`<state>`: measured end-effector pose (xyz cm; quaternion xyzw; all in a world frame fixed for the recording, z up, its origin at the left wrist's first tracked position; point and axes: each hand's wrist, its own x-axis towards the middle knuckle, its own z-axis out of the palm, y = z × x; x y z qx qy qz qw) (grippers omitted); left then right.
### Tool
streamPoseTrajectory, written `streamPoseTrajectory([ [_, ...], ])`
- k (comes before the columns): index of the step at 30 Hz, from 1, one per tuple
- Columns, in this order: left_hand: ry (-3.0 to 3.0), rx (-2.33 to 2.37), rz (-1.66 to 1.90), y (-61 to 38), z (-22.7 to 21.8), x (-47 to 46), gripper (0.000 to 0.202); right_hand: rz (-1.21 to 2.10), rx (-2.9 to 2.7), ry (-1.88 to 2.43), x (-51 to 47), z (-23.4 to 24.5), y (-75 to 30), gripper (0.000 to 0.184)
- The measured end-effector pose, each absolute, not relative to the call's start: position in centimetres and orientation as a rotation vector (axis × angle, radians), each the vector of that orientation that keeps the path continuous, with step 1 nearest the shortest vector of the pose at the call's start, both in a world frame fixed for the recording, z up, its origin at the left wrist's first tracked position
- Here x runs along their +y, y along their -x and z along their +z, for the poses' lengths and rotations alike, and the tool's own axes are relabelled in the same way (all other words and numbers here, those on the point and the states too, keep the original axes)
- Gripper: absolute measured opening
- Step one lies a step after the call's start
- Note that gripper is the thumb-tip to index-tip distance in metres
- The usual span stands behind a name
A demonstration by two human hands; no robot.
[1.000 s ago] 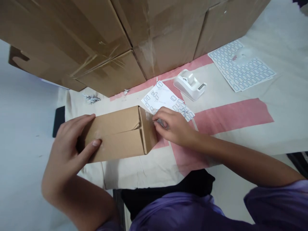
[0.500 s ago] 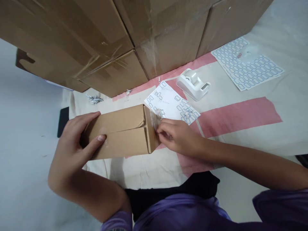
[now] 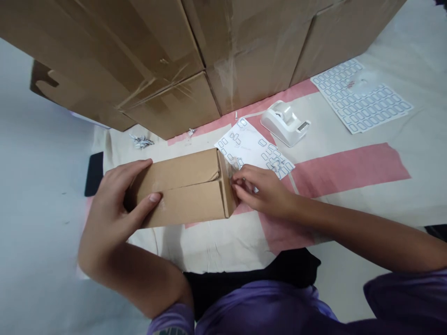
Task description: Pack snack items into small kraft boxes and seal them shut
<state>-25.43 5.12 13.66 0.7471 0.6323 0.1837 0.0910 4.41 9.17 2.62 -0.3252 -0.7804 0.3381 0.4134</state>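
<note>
A small brown cardboard box (image 3: 185,186) lies lengthwise over the near part of the table, its top seam running left to right. My left hand (image 3: 118,204) is wrapped around its left end, thumb pressed on top and fingers over the far side. At the right end, my right hand (image 3: 261,188) has its thumb and fingertips pinched close against the end face. A shiny, clear film (image 3: 233,163), like tape, shows at that end beside the fingertips. What exactly the pinch holds is hidden. The top flap is slightly creased near the right corner.
Large taped cartons (image 3: 258,60) stand along the back. A white tape dispenser (image 3: 286,125) sits behind a partly used label sheet (image 3: 247,142). More label sheets (image 3: 370,109) lie at the right. A black phone-like object (image 3: 94,174) and small scraps (image 3: 141,141) are at the left.
The whole view has shifted slightly. My right fingers have loosened a little and moved slightly off the box's end face; my left hand keeps its hold.
</note>
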Motion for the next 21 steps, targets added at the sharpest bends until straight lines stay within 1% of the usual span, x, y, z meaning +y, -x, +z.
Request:
streamPoseTrajectory([
  [6, -2.231, 1.878, 0.535, 25.60, 13.69, 5.08, 0.049, 0.931, -1.947, 0.848, 9.18, 2.52, -4.32, 0.001],
  [10, -2.227, 1.887, 0.521, 25.69, 13.74, 5.03, 0.050, 0.909, -1.938, 0.872, 9.41, 2.24, -4.25, 0.007],
  [15, -2.216, 1.903, 0.525, 25.64, 13.69, 4.89, 0.051, 0.922, -1.945, 0.738, 9.69, 2.28, -4.44, 0.003],
  [21, -2.219, 1.908, 0.525, 25.80, 13.66, 4.85, 0.052, 0.908, -2.000, 0.676, 9.97, 2.47, -4.43, 0.006],
])
